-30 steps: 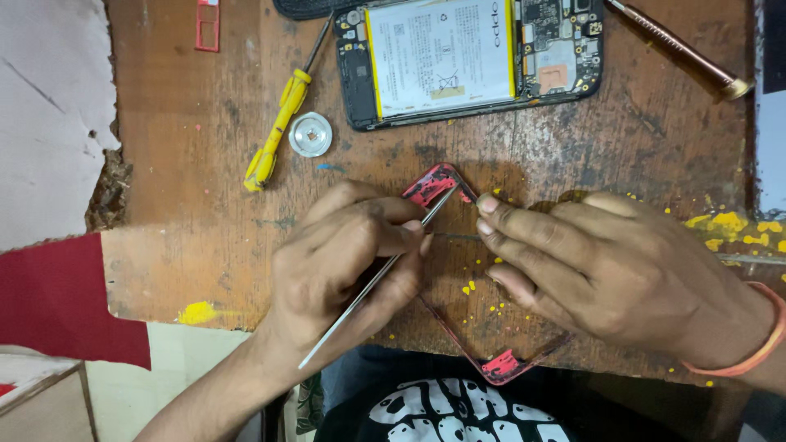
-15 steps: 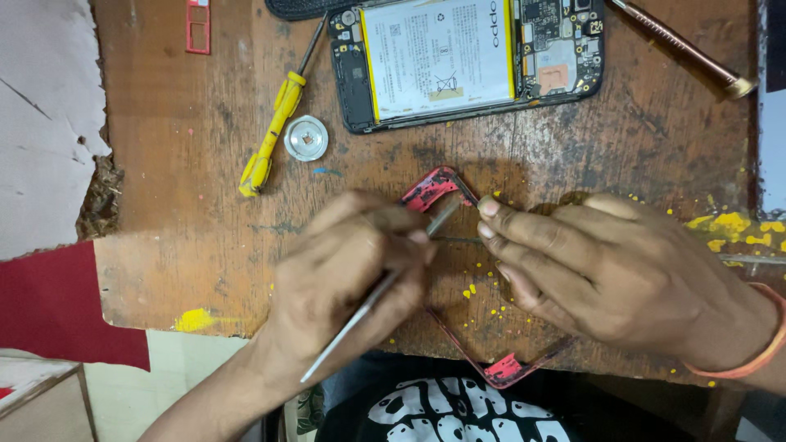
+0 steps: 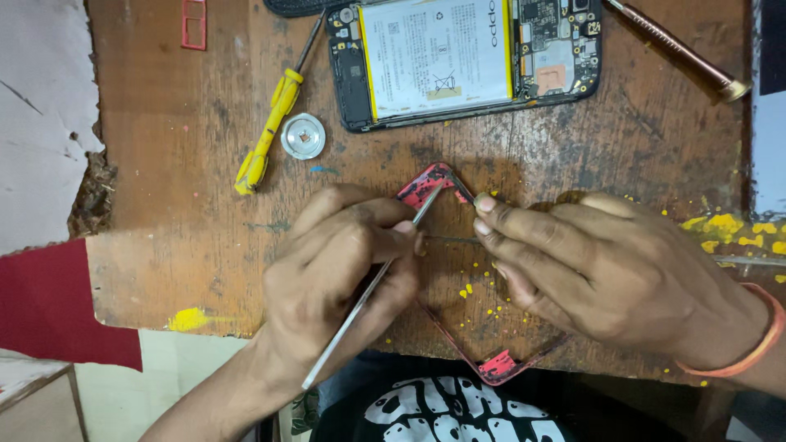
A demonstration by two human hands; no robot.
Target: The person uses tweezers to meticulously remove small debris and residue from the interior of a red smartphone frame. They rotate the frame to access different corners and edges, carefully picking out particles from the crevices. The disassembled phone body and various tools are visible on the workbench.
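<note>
At the near edge of a scratched brown wooden surface (image 3: 188,237), the left hand (image 3: 344,270) grips thin metal tweezers (image 3: 360,307) like a pen, tips on the upper corner of a thin red-and-black phone frame (image 3: 495,364). The right hand (image 3: 606,270), fingers together, presses the frame's right side. The frame lies flat, turned diamond-wise, its long axis running from that corner down toward the person, the lower corner overhanging the edge. Bare wood opens to the left; an opened smartphone with white battery (image 3: 467,57), a yellow-handled screwdriver (image 3: 270,123) and a round silver disc (image 3: 303,135) lie beyond.
</note>
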